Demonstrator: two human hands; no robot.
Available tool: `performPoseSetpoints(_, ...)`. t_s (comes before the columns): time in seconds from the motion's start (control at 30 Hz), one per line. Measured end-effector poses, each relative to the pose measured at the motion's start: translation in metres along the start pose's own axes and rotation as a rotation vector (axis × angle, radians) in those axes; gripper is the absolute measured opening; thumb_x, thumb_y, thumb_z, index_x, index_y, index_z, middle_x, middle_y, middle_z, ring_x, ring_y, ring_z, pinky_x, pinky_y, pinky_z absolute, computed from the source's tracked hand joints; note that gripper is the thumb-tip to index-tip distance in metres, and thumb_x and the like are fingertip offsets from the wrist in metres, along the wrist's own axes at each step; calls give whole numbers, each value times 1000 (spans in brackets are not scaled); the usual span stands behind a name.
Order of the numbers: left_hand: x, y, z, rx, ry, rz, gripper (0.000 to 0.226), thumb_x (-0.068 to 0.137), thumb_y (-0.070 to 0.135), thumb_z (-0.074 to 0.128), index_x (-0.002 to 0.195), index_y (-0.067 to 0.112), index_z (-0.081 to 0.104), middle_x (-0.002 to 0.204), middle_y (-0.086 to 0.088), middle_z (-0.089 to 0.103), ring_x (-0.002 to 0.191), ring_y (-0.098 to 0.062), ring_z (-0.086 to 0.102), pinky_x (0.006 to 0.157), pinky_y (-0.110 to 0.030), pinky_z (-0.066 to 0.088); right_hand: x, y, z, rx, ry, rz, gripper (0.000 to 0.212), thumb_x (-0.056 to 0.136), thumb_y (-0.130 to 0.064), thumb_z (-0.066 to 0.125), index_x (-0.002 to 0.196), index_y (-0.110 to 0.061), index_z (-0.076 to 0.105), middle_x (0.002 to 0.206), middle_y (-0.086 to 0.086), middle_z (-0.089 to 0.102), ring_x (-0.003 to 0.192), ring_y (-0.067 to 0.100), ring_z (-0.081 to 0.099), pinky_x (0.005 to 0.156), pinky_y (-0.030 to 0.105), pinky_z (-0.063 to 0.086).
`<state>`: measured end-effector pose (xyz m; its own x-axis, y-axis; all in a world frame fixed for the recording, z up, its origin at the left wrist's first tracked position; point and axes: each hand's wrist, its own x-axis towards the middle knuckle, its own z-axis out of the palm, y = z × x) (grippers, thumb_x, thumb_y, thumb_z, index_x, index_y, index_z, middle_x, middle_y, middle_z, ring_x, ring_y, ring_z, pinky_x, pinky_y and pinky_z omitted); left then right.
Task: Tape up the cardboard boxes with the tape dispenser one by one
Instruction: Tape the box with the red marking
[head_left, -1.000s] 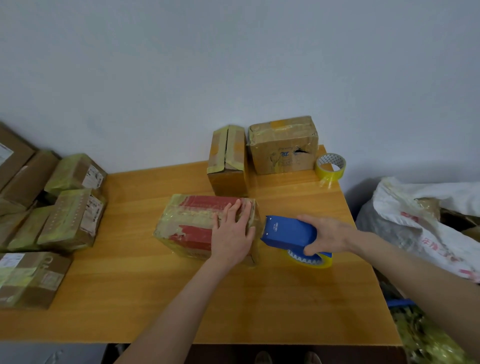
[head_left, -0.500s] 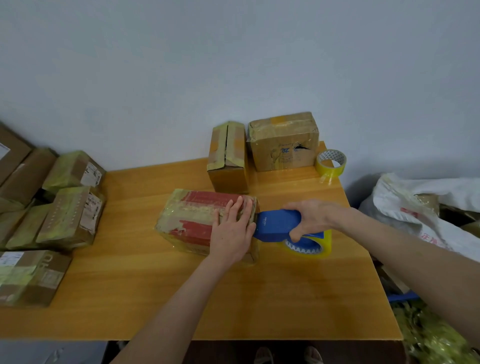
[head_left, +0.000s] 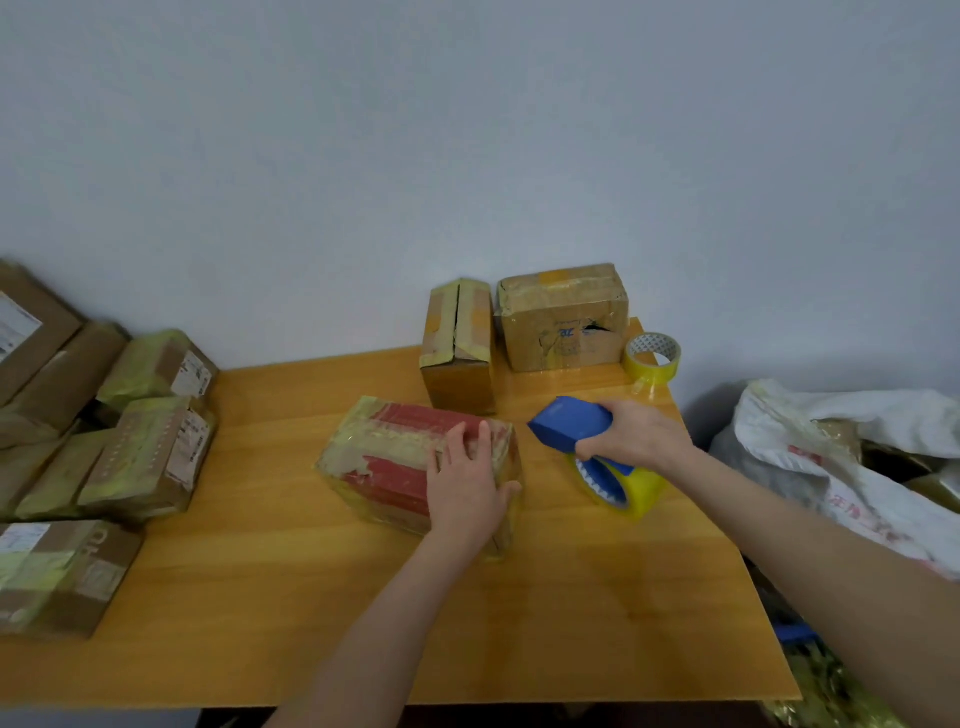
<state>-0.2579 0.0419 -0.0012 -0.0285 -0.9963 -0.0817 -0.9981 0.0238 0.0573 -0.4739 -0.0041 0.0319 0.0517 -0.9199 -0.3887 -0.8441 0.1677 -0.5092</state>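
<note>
We see left hand (head_left: 467, 486) flat on red box (head_left: 387, 467), right hand (head_left: 641, 434) clamped on tape dispenser (head_left: 569, 427) toward table (head_left: 571, 623) right edge; weak press, box likely slides, tape skews.

Tape dispenser (head_left: 582, 434) right of box (head_left: 395, 457)

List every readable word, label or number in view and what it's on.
None can be read for certain.
Blue print on the back right box: blurred.
White labels on the left boxes: too small.
Red characters on the sack: blurred.
</note>
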Motion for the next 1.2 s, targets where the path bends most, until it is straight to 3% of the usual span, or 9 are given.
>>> performPoseSetpoints(0.13, -14, -4, 3, -9, -22, -1, 78, 96, 49, 46, 153, 33, -3, 162, -10, -6, 148, -30, -6, 119, -47, 1, 0, -7, 11, 314, 85, 37, 58, 67, -37, 77, 119, -27, 54, 101, -1, 61, 87, 19, 62, 72, 36, 56)
performPoseSetpoints(0.3, -41, -44, 0, 74, -102, 360, 77, 95, 43, 49, 150, 44, -6, 160, 12, -13, 147, -16, -16, 117, -50, -9, -2, -19, 13, 538, 81, -22, 56, 75, -22, 78, 123, -22, 50, 103, 0, 57, 88, 19, 59, 66, 28, 49)
performPoseSetpoints(0.4, -52, -59, 0, 94, -80, 284, 81, 95, 46, 50, 148, 45, -10, 156, 13, -19, 146, -19, -20, 116, -58, -6, -1, -31, 17, 583, 67, -40, 52, 76, -19, 77, 122, -21, 52, 100, -2, 56, 85, 16, 58, 65, 26, 48)
performPoseSetpoints(0.47, -53, -67, 1, 12, -86, 230, 78, 95, 43, 52, 149, 46, -4, 155, 13, -18, 146, -23, -19, 119, -55, 4, 1, -37, 22, 594, 49, -43, 51, 76, -19, 77, 121, -20, 52, 102, -1, 57, 87, 18, 59, 65, 27, 49)
performPoseSetpoints(0.6, -53, -69, -1, -41, -138, 337, 74, 96, 34, 54, 150, 45, 4, 160, 9, -11, 147, -23, -18, 121, -39, 15, 5, -45, 29, 552, 41, -33, 52, 75, -20, 78, 119, -21, 50, 100, 0, 57, 91, 22, 60, 71, 31, 51)
performPoseSetpoints(0.73, -41, -65, -6, -73, -118, 374, 74, 95, 33, 55, 150, 45, 7, 161, 9, -7, 147, -21, -16, 119, -39, 16, 8, -40, 28, 532, 59, 0, 59, 76, -21, 78, 126, -19, 48, 109, 5, 57, 93, 24, 60, 74, 34, 52)
performPoseSetpoints(0.97, -23, -60, -9, -47, -76, 344, 72, 94, 38, 55, 149, 48, 9, 161, 10, 0, 149, -18, -6, 109, -35, 38, 13, -39, 23, 516, 124, 5, 68, 73, -25, 79, 132, -19, 46, 113, 3, 56, 93, 22, 60, 79, 37, 54)
performPoseSetpoints(1.07, -24, -59, -3, -44, -52, 340, 75, 94, 42, 55, 150, 46, 6, 161, 10, 0, 149, -17, -5, 108, -34, 39, 8, -35, 13, 484, 155, 31, 67, 71, -27, 81, 126, -17, 44, 112, 4, 56, 92, 21, 60, 79, 37, 54)
performPoseSetpoints(1.2, -19, -59, -13, -20, -149, 304, 95, 83, 53, 65, 153, 38, 1, 160, 11, 3, 148, -17, -1, 116, -43, 25, -4, -34, -16, 434, 164, -30, 56, 70, -24, 82, 114, -16, 49, 102, 1, 56, 87, 18, 60, 70, 31, 51)
